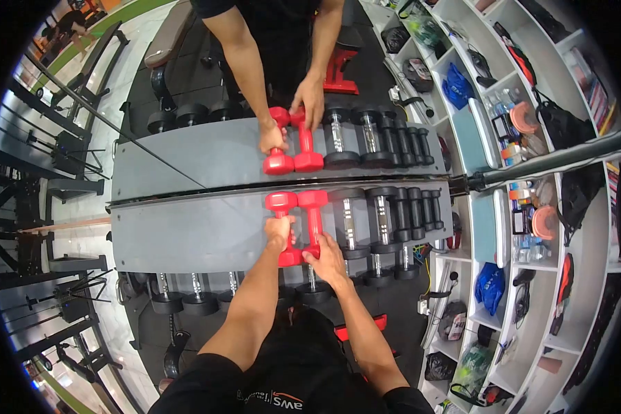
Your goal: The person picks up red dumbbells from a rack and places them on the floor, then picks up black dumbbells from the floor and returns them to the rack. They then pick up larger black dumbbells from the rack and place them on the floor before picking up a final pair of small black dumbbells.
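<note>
Bright even indoor light, soft shadows; strong fisheye bending, black vignette at corners.

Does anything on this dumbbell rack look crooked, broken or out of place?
Nothing stands out. The two red dumbbells lie side by side under the left hand and right hand, in line with the black dumbbells; the mirror above doubles it all.

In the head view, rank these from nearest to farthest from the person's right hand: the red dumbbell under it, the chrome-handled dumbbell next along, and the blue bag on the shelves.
1. Red dumbbell: under the right hand, touching.
2. Chrome-handled dumbbell: on the rack, just right.
3. Blue bag: far right, on the shelves.
</note>
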`<action>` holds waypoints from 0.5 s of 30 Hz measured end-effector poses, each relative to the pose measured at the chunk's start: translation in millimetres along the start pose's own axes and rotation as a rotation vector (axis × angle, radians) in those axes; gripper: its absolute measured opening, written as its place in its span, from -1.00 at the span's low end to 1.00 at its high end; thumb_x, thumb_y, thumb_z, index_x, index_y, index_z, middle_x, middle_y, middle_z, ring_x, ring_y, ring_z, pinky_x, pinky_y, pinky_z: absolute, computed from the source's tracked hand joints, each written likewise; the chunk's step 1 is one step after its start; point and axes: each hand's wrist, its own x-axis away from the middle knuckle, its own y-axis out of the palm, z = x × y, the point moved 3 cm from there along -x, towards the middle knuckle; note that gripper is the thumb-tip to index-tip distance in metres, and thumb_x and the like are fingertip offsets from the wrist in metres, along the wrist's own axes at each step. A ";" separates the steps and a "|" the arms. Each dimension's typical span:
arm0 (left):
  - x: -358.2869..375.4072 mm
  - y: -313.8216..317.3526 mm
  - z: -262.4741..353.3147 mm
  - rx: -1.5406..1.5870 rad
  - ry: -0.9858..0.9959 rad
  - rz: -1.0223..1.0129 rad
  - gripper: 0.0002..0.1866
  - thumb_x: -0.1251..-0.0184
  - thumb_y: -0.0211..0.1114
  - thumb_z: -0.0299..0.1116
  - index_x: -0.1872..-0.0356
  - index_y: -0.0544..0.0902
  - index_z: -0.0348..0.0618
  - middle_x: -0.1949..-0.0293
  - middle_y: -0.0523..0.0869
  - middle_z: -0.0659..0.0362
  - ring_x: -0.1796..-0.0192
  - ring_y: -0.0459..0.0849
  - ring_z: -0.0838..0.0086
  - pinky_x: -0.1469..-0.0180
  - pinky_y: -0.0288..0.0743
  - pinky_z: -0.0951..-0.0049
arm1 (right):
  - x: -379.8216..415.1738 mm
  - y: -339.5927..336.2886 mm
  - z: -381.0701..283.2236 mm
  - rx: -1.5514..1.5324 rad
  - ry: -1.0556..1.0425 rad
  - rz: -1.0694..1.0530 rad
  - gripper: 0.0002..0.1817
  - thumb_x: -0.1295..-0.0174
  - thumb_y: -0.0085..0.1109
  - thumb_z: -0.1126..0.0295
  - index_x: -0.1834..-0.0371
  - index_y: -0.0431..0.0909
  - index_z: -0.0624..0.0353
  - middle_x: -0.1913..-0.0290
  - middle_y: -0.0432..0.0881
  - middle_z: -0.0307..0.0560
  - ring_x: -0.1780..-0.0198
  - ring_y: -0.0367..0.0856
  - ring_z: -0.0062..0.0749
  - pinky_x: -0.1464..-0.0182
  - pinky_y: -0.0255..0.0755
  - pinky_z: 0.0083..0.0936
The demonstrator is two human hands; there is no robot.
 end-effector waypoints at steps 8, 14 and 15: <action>1.8 -0.5 -0.4 -0.235 0.118 0.129 -0.68 -0.08 0.40 -0.29 0.32 0.65 -0.42 0.51 0.67 -0.08 0.55 0.68 0.15 0.52 0.60 0.12 | 20.6 29.8 16.6 0.132 -0.107 0.081 -0.43 -0.05 0.46 0.40 -0.21 0.57 0.10 -0.48 0.23 0.34 -0.37 0.38 0.10 -0.42 0.28 -0.16; 23.5 -13.1 -14.3 -0.658 0.444 0.182 -0.25 -0.08 0.43 -0.11 -0.18 0.42 -0.46 0.01 0.64 -0.28 0.02 0.66 -0.10 -0.08 0.55 0.01 | 16.2 21.2 1.6 0.114 -0.012 0.065 -0.42 0.05 0.49 0.46 -0.16 0.65 0.02 -0.46 0.31 0.29 -0.34 0.44 0.08 -0.42 0.28 -0.18; 37.4 -10.2 -18.3 -0.705 0.503 0.165 -0.18 -0.07 0.43 -0.11 -0.27 0.35 -0.47 -0.11 0.59 -0.32 -0.09 0.62 -0.13 -0.18 0.50 0.00 | 15.2 23.7 4.2 0.114 0.010 0.049 -0.42 0.00 0.47 0.45 -0.19 0.63 0.00 -0.47 0.29 0.27 -0.36 0.41 0.08 -0.42 0.29 -0.18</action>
